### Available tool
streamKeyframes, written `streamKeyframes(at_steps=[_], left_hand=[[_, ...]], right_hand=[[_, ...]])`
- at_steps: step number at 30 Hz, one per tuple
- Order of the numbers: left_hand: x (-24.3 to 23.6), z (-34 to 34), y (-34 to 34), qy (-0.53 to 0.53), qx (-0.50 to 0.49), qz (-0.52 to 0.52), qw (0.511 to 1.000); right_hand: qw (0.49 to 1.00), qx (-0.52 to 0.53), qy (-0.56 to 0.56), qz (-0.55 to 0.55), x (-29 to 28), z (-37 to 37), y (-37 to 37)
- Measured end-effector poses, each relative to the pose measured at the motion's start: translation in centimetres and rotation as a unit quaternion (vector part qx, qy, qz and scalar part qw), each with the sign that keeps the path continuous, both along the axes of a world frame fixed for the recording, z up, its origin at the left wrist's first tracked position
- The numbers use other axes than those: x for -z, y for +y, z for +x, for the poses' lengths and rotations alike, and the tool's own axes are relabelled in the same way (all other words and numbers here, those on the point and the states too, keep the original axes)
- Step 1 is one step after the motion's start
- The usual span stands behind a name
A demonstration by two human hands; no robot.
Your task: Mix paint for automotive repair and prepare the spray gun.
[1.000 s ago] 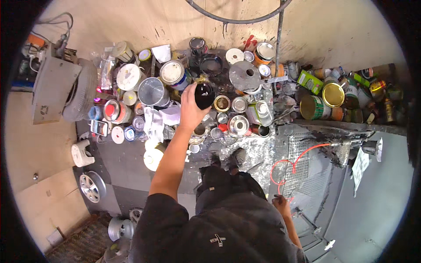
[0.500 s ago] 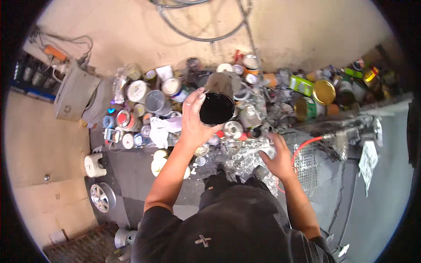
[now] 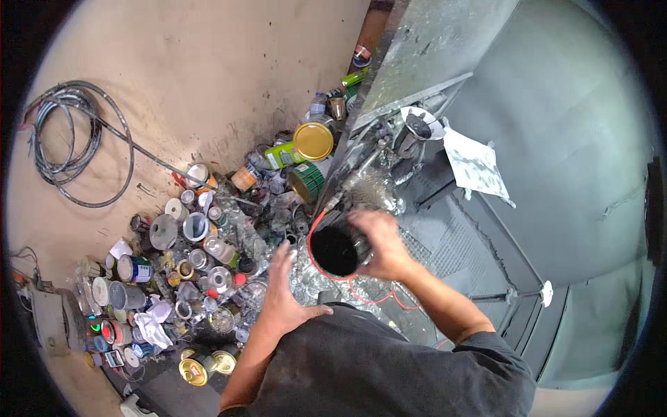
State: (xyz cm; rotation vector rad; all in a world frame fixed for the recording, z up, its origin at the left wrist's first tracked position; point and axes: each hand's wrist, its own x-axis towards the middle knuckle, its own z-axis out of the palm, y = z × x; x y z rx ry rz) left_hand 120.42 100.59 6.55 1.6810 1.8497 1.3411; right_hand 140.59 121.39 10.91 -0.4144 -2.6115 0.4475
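Note:
A cylindrical cup (image 3: 333,251), black inside, is tilted so that I look into its dark opening. My right hand (image 3: 384,243) grips it from the right side, thumb below and fingers over the top. What is inside the cup cannot be made out. Just to its left, my left hand (image 3: 281,295) is empty, with thumb and fingers spread apart. A thin red hose (image 3: 314,240) curves past the cup's left edge and loops on below it.
Paint tins, cups and lids crowd the stained bench at left, among them a gold-lidded tin (image 3: 313,141) and a grey tub (image 3: 127,297). A white cone funnel (image 3: 422,124) and a hanging white sheet (image 3: 479,162) are at upper right. A coiled black hose (image 3: 73,139) hangs on the wall.
I have turned rightward toward the grey panel and mesh. The cup has passed from my left hand to my right, and the left hand has let go.

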Motion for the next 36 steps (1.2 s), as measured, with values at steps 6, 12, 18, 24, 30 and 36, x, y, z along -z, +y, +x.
streamKeyframes(at_steps=[6,12,18,24,30,36], left_hand=[[6.8,5.4,2.7,-0.072,0.162,-0.171,0.969],[9.2,9.5,4.2,-0.379,0.181,-0.237,0.876],[9.9,10.0,2.9,-0.429,0.194,-0.244,0.848],[9.3,10.9,2.1,-0.446,0.174,-0.235,0.846],[9.3,11.3,2.3,-0.482,0.165,-0.221,0.832],[9.7,11.3,2.2,-0.475,0.173,-0.227,0.832]], right_hand=[[0.947,0.200,-0.058,0.243,-9.9,8.7,14.8],[0.900,0.223,-0.113,0.357,-15.9,11.3,25.1],[0.901,0.205,-0.123,0.362,-16.4,10.3,29.0],[0.894,0.190,-0.154,0.375,-16.3,9.7,30.2],[0.878,0.169,-0.158,0.420,-17.6,8.9,30.2],[0.864,0.173,-0.164,0.444,-19.3,8.2,30.1]])
